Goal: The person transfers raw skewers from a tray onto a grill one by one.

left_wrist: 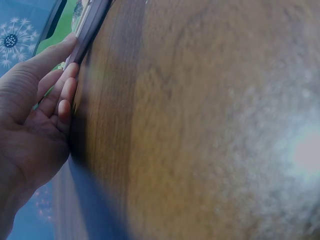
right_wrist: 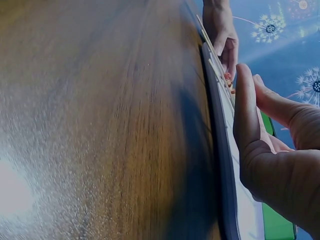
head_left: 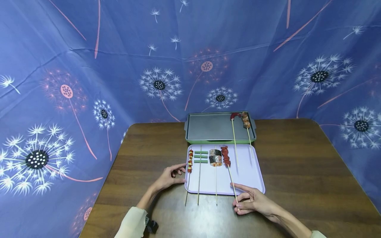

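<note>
At the lower right of the head view, my right hand [head_left: 253, 200] pinches the lower end of a skewer's stick, with red meat-like pieces [head_left: 225, 156] at its top. Those pieces lie on the pale lilac tray [head_left: 247, 178]. My left hand [head_left: 167, 178] rests its fingers against the tray's left rim; in the left wrist view the thumb [left_wrist: 55, 52] is nearly straight along that rim. Left of the red skewer are a skewer of silvery fish-like chunks [head_left: 215, 157], one with green sticks [head_left: 200, 157] across it, and a thin red-and-yellow skewer [head_left: 190, 162].
Behind the tray stands a grey rectangular griddle [head_left: 208, 127] with a green base. A dark red curled skewer [head_left: 234, 116] and a brown chunk skewer [head_left: 245, 119] lie on its right side, sticks reaching over the tray. Patterned blue cloth [head_left: 253, 66] hangs behind the wooden table [head_left: 297, 172].
</note>
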A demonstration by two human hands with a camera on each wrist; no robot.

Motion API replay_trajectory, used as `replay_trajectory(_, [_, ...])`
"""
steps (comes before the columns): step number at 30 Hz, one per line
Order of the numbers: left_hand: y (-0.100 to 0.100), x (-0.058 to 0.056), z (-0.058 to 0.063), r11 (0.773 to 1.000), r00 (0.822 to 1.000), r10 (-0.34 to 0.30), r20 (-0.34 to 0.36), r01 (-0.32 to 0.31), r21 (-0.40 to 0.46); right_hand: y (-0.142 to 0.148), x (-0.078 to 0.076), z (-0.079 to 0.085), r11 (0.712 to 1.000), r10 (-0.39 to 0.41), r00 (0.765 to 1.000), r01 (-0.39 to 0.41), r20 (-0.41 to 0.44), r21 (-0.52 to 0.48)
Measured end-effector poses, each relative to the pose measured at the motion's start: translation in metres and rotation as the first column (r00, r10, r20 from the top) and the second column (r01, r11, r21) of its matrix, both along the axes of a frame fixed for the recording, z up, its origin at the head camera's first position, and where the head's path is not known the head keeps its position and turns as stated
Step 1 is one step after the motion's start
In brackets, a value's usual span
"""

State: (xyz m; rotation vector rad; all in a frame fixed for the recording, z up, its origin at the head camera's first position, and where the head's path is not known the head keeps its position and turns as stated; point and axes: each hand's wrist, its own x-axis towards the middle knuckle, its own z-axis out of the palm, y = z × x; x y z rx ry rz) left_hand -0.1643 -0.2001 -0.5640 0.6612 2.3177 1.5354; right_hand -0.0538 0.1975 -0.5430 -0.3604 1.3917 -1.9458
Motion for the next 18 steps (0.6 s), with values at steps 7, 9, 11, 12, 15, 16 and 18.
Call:
replay_trajectory(7, [0.0, -0.002, 0.0, 1.0, 1.0, -0.002, -0.014, 0.001, -0.02, 0.003, 0.004, 0.005, 0.999, 0.018, 1.0, -0.017, 0.005, -0.04])
replay_trajectory(9, [0.0, -0.002, 0.0, 1.0, 1.0, -0.002, -0.02, 0.002, -0.02, 0.003, 0.005, 0.007, 0.999, 0.019, 1.0, -0.019, 0.005, -0.046])
replay_trajectory(11, [0.0, -0.002, -0.001, 1.0, 1.0, 0.0, -0.019, 0.0, -0.018, 0.003, 0.005, 0.009, 0.998, 0.02, 1.0, -0.02, 0.003, -0.052])
replay_trajectory(12, [0.0, -0.002, -0.001, 1.0, 1.0, 0.002, -0.017, -0.002, -0.018, 0.003, 0.006, 0.01, 0.998, 0.021, 1.0, -0.021, 0.002, -0.056])
replay_trajectory(15, [0.0, -0.003, -0.001, 1.0, 1.0, 0.001, -0.015, -0.002, -0.026, 0.001, 0.007, 0.014, 0.997, 0.026, 1.0, -0.026, -0.002, -0.071])
replay_trajectory(16, [-0.001, -0.003, -0.001, 1.0, 1.0, 0.003, -0.013, -0.004, -0.028, 0.001, 0.007, 0.016, 0.997, 0.028, 1.0, -0.029, -0.006, -0.077])
replay_trajectory(18, [-0.001, -0.004, -0.001, 1.0, 1.0, 0.005, -0.015, -0.005, -0.027, -0.001, 0.007, 0.02, 0.997, 0.031, 0.999, -0.033, -0.017, -0.075])
